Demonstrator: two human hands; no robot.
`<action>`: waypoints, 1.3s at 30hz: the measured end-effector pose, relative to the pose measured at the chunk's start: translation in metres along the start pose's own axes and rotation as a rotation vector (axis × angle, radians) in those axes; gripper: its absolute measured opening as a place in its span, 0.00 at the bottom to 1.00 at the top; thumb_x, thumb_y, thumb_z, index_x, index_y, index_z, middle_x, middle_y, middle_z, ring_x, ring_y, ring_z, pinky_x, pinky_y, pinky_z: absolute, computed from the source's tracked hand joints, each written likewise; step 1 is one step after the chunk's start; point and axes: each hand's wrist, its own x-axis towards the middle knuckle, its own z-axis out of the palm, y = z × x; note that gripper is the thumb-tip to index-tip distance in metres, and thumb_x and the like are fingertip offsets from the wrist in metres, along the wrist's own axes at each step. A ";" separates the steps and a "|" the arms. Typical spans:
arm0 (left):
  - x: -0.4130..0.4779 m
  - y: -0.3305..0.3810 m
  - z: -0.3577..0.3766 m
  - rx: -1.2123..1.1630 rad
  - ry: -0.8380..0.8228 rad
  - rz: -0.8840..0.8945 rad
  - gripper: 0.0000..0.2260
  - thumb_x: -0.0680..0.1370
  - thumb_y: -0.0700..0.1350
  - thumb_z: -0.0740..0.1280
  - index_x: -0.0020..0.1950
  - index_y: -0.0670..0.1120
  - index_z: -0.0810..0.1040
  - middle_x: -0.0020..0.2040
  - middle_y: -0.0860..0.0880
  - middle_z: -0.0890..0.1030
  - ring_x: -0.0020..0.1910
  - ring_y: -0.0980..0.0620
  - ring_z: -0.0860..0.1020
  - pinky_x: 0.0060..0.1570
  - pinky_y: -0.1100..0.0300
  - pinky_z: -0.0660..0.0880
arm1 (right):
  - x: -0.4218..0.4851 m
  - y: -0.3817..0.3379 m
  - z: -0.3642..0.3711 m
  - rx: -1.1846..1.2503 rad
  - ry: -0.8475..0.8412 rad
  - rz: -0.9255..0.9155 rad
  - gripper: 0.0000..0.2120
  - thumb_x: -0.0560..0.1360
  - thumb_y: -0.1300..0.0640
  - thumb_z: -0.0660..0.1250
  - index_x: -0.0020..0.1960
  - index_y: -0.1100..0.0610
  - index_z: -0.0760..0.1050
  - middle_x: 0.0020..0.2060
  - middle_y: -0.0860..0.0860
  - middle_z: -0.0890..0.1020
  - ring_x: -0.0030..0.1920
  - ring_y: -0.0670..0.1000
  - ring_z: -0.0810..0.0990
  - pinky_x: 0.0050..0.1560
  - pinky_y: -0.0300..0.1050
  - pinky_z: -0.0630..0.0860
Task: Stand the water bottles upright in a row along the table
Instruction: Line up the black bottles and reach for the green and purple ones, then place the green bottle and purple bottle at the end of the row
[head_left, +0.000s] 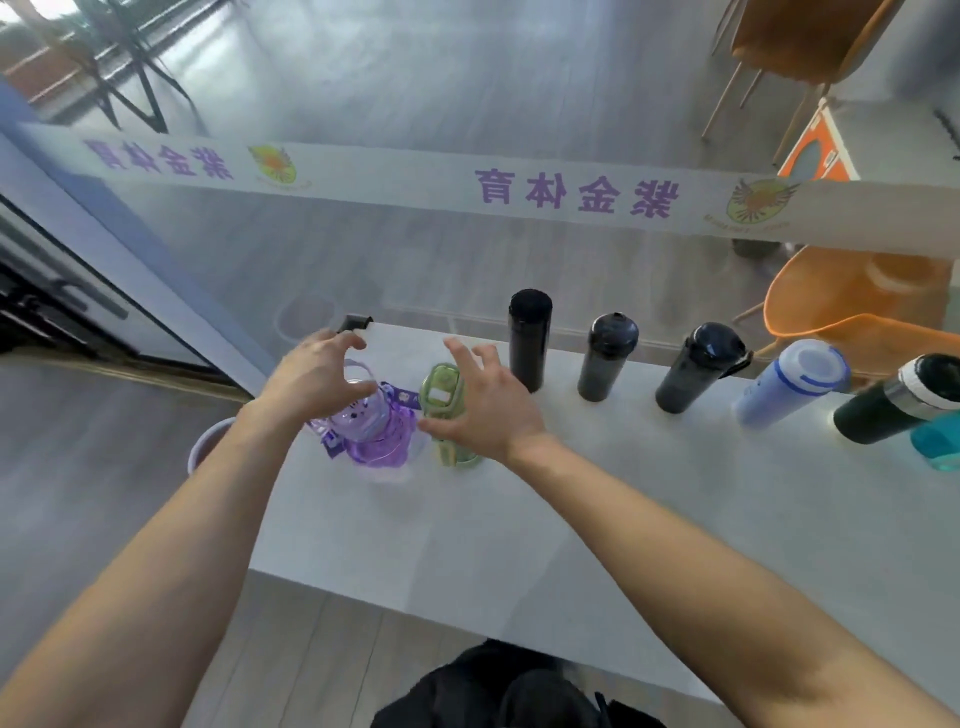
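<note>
1. the left hand (317, 376) is spread wide, fingers curled like a claw above the purple bottle (371, 431); whether the fingertips touch its top cannot be told, and it grips nothing firmly.
2. the right hand (485, 402) is also spread wide, palm down over the green bottle (447, 415), its thumb reaching toward the gap between the two bottles; contact with the green bottle cannot be told.
3. the purple and green bottles stand upright just beside each other near the left end of the white table (597, 519).
4. bottles counted: eight in view. besides the purple and green ones, going right along the far edge: a tall black flask (529, 340), a dark bottle with a flip lid (607, 358), a second dark bottle (696, 366), a pale blue bottle (792, 384) and a black-and-silver flask (896, 402).
5. a teal bottle (937, 441) sits just in front of the black-and-silver flask at the right edge, partly cut off.
</note>
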 end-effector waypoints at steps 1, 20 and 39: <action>-0.007 -0.008 0.004 0.002 -0.016 -0.013 0.32 0.73 0.60 0.80 0.75 0.55 0.76 0.71 0.47 0.77 0.68 0.42 0.77 0.65 0.45 0.77 | 0.002 -0.004 0.005 -0.025 -0.011 0.007 0.54 0.67 0.28 0.77 0.84 0.45 0.56 0.73 0.56 0.69 0.60 0.61 0.80 0.57 0.57 0.83; 0.099 -0.065 0.018 0.050 -0.116 0.341 0.26 0.78 0.58 0.74 0.75 0.52 0.77 0.74 0.47 0.77 0.70 0.43 0.78 0.67 0.46 0.76 | 0.102 -0.016 0.024 -0.058 0.219 0.297 0.38 0.71 0.47 0.75 0.79 0.50 0.69 0.59 0.57 0.77 0.51 0.62 0.83 0.57 0.53 0.81; 0.155 -0.095 0.028 0.055 -0.183 0.444 0.26 0.79 0.59 0.74 0.74 0.51 0.77 0.70 0.47 0.80 0.66 0.44 0.80 0.65 0.45 0.78 | 0.169 -0.012 0.036 -0.006 0.248 0.410 0.35 0.72 0.47 0.78 0.76 0.47 0.69 0.59 0.56 0.75 0.53 0.59 0.81 0.56 0.46 0.76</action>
